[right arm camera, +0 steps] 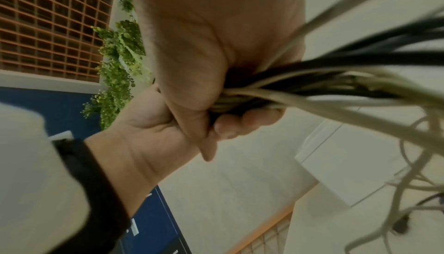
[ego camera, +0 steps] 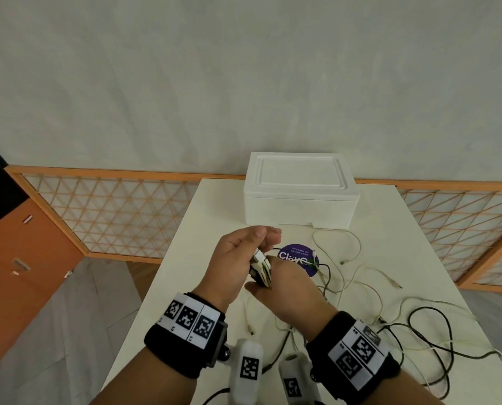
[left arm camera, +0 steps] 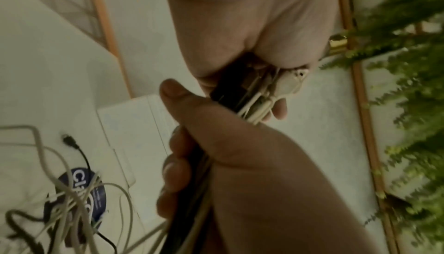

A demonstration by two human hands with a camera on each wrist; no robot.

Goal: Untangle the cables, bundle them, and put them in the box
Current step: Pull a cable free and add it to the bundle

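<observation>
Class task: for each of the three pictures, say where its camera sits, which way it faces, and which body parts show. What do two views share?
Head: worn high, facing down at both hands, wristbands, table.
Left wrist: along left hand to right hand gripping the cables.
Right wrist: along right hand towards left hand.
Shared: white box, cables.

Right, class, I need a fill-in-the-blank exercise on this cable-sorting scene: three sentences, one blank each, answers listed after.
1. The white box at the far end of the table has its lid ____.
2. The right hand grips a bunch of black and ____ cables.
3. The left hand touches the plug ends, and loose cables lie across a round ____ sticker.

Answers: on; white; purple
</observation>
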